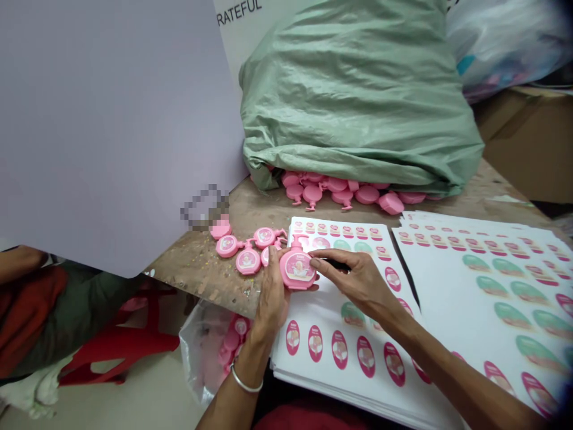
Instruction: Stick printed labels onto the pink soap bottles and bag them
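A small pink toy pump bottle (298, 270) with a picture label on its front stands upright in my left hand (272, 292), whose fingers wrap round its side and back. My right hand (353, 276) touches the label's right edge with thumb and fingertips pressed together. Beneath both hands lies a stack of sticker sheets (313, 382) printed with pink ovals, green shapes and small badges. Left of my hands, several labelled pink bottles (248, 261) rest on the wooden table (197, 263).
A large green sack (358, 89) spills unlabelled pink bottles (312, 193) at the back. A second sticker stack (447, 298) lies right. Below the table's left edge hangs a clear bag (197, 346) of pink bottles. A pale panel (111, 119), a red stool (120, 346) and a seated person are left.
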The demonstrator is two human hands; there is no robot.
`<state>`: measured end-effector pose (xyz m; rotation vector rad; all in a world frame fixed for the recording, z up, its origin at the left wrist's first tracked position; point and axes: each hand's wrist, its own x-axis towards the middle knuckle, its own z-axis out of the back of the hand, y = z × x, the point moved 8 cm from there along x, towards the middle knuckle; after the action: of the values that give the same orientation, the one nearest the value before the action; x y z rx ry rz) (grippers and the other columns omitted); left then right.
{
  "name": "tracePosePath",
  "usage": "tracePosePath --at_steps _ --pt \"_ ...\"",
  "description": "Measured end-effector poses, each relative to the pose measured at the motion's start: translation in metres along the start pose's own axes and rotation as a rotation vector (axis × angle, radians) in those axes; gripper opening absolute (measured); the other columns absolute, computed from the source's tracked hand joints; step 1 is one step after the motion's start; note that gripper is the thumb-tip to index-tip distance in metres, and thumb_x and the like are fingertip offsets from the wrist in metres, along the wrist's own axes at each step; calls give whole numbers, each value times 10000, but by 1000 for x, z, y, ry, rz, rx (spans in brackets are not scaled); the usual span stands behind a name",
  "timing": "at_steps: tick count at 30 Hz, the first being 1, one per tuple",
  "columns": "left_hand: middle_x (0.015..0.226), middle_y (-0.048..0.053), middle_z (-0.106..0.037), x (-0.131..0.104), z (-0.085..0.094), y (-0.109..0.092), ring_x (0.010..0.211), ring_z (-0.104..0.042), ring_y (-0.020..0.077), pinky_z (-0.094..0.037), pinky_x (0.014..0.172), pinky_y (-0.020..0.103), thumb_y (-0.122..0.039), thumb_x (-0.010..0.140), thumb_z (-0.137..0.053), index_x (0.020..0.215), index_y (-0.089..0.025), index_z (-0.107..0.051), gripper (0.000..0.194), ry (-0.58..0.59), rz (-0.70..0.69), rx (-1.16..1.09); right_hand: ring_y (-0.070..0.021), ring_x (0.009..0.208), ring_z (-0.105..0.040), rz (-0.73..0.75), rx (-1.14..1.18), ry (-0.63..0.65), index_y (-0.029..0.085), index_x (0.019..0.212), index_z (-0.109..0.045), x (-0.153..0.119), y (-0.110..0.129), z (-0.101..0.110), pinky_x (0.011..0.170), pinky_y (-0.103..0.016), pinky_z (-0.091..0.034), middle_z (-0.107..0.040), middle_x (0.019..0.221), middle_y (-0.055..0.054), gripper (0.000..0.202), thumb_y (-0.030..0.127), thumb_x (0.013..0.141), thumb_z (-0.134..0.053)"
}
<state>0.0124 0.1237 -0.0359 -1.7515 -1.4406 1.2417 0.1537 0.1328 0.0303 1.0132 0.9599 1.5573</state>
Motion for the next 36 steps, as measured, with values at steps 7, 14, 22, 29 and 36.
tracePosePath --at_steps 7,14,22,29,36 --pt "1150 123 -682 0 2 -4 959 -686 255 -616 681 314 -719 825 -463 1168 -158 -644 682 -20 -26 42 -159 652 -636 38 -77 -51 219 910 -771 0 -3 2 605 -280 -502 -749 820 -20 233 410 820 -670" --pt "1142 110 -679 0 4 -5 938 -689 235 -617 678 305 -717 833 -452 1157 -165 -651 670 -37 -32 45 -154 638 -625 54 -92 -63 219 885 -765 1 3 1 598 -288 -497 -749 809 -19 210 391 813 -668" --pt "1200 117 -657 0 3 -7 1029 -657 265 -617 700 330 -687 851 -449 1172 -173 -641 636 -40 -39 56 -183 692 -654 61 -159 -64 234 898 -750 2 1 -1 635 -320 -493 -754 858 -28 222 418 833 -645" --pt "1402 124 -536 -8 17 -15 1389 -379 304 -400 1092 386 -342 780 -686 1183 -207 -647 427 -169 -146 242 -256 773 -641 297 -842 -251 171 986 -711 -6 17 -2 749 -392 -361 -745 849 -102 398 526 890 -558" --pt "1486 98 -453 1 12 4 1421 -331 287 -354 1128 424 -397 873 -540 1314 -223 -550 474 -110 -121 239 -287 817 -593 285 -1051 -353 96 1208 -588 -5 6 2 746 -400 -320 -706 927 -165 637 631 874 -498"
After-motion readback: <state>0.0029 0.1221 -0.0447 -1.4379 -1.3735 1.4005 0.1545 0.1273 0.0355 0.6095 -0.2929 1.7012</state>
